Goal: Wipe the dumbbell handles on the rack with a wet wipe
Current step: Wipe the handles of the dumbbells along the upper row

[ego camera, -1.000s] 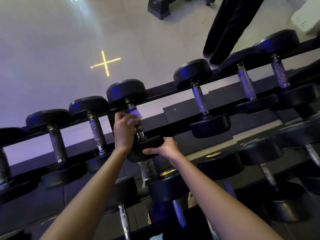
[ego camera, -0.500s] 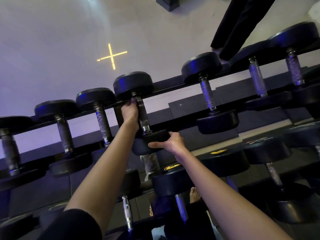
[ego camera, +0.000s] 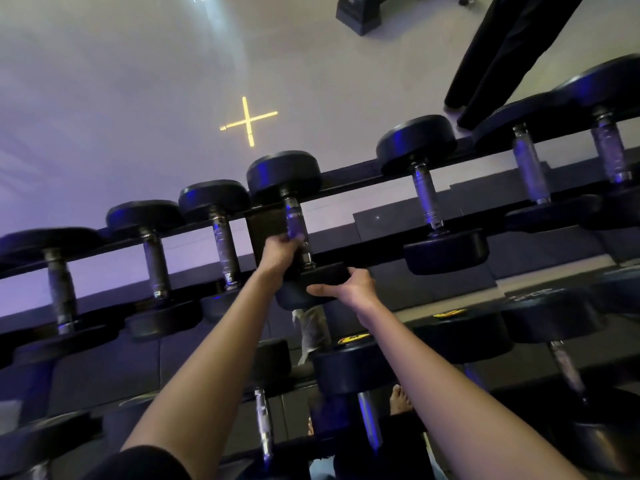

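Two bare forearms reached up from six o'clock toward the middle of the view. Between them sat the lower tier's thicker dumbbells (ego camera: 353, 372), one bearing a yellow label (ego camera: 353, 338).

Just beyond, the right hand (ego camera: 349, 289) clasped the near head of the dumbbell (ego camera: 311, 282) being cleaned. Its thumb stretched toward nine o'clock along the head's face, and its fingers lay together over the top edge. At eleven o'clock from it, the left hand (ego camera: 280, 251) was wrapped round the low end of the handle (ego camera: 296, 223), fingers curled tight just above the collar. The wet wipe could not be seen; whether it sat inside that fist I cannot tell.

The dumbbell lay across the top tier of the rack (ego camera: 349, 180), near the centre of the row, its far head at twelve o'clock. Neighbouring handles stood at nine o'clock (ego camera: 223, 237) and at three o'clock (ego camera: 427, 199).

It looked heavy and rigid, with a ridged metal bar that would drag on a damp wipe and not slip. Its round heads might roll on the rails, so bracing one head while sliding the wipe along the bar seemed the sound hold. Lifting seemed unnecessary.

Farther off, a yellow cross (ego camera: 248, 121) marked the pale floor at twelve o'clock. Another person's dark trouser legs (ego camera: 502, 57) stood at two o'clock.
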